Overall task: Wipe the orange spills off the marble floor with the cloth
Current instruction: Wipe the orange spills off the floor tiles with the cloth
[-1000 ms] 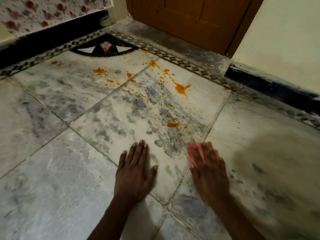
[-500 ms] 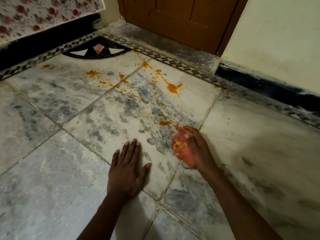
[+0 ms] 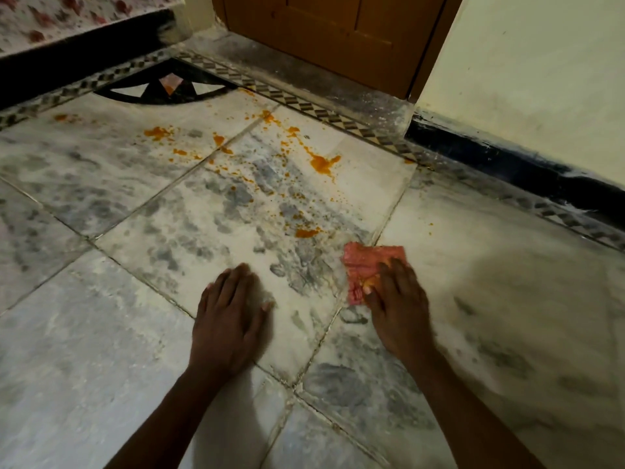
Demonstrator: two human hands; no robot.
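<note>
Pressing flat on the small pink-red crumpled cloth, the right hand pins it to the grey-veined white marble floor, fingers straight over the cloth's near edge, right where two tile seams meet. The left hand lies beside it, palm down on bare marble with fingers spread, holding nothing and seemingly propping the body.

What matters next is direction: the orange spills all lie ahead of the hands, toward the brown wooden door. The nearest orange smear sits just beyond the cloth and slightly to its left; the rest run as a scattered band slanting away up and leftward to the patterned black-and-white border strip. The right hand, already on the cloth, is nearer that first smear, so a short push forward and left looks like the natural stroke.
</note>
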